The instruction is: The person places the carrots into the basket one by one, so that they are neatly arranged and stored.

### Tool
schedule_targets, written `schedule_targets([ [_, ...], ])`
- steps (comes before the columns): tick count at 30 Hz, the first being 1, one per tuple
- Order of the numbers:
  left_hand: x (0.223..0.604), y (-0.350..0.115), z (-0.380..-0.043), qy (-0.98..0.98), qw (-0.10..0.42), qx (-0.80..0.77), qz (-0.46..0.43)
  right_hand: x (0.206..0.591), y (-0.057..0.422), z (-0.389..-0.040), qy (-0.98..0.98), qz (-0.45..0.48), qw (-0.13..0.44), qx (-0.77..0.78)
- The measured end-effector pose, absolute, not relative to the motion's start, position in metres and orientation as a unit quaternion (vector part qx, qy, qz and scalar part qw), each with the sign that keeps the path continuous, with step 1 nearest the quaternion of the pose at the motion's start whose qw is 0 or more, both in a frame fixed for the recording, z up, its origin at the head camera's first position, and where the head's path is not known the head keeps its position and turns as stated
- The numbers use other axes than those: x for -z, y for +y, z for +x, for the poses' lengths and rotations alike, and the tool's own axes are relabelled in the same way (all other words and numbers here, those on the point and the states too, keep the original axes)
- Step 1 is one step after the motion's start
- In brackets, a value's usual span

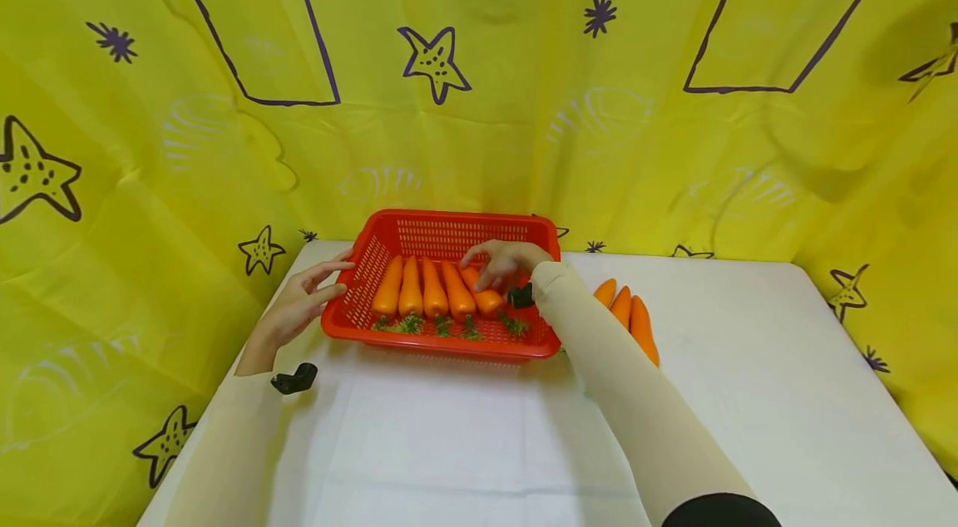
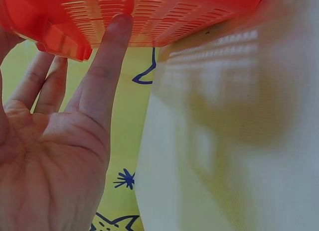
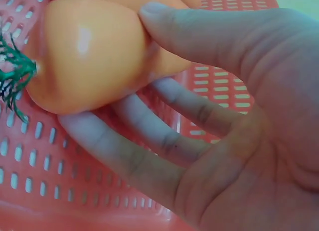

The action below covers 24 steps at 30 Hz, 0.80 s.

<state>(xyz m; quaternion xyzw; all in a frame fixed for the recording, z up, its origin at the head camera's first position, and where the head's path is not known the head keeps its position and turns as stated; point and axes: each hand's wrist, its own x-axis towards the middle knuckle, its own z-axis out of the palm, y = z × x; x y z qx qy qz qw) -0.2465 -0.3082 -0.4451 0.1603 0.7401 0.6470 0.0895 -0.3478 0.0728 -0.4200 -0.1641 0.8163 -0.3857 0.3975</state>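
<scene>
A red plastic basket (image 1: 441,348) with slotted walls stands on the white table. Several orange toy carrots (image 1: 410,294) lie side by side in it, green tops toward the near wall. At the right end of that row, my right hand (image 1: 511,259) holds a carrot (image 3: 97,54), thumb on its upper side and fingers along its lower side. My left hand (image 1: 295,307) is at the basket's left rim, its fairly straight fingers touching there. In the left wrist view, one extended finger (image 2: 107,66) lies against the slotted outside of the basket.
More carrots (image 1: 642,327) lie on the table right of the basket, partly hidden by my right sleeve (image 1: 621,377). A yellow curtain (image 1: 509,153) with starfish drawings hangs behind the table and along its sides. The white table (image 1: 748,361) extends to the right.
</scene>
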Motion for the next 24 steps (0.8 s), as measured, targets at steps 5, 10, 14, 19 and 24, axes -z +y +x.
schedule_targets([
  [5,0.444,-0.308,-0.246,0.737,0.091,-0.65,0.164,0.42,0.071,-0.345,0.826,-0.17,0.383,0.376],
  [10,0.444,-0.308,-0.246,0.731,0.092,-0.655,0.166,0.419,0.07,-0.347,0.833,-0.179,0.377,0.364],
  [14,0.443,-0.307,-0.246,0.734,0.093,-0.652,0.166,0.419,0.071,-0.348,0.838,-0.186,0.371,0.354],
  [19,0.443,-0.308,-0.246,0.732,0.096,-0.653,0.166,0.417,0.071,-0.347,0.85,-0.206,0.356,0.33],
  [24,0.443,-0.308,-0.245,0.73,0.098,-0.656,0.166,0.41,0.07,-0.343,0.854,-0.206,0.36,0.314],
])
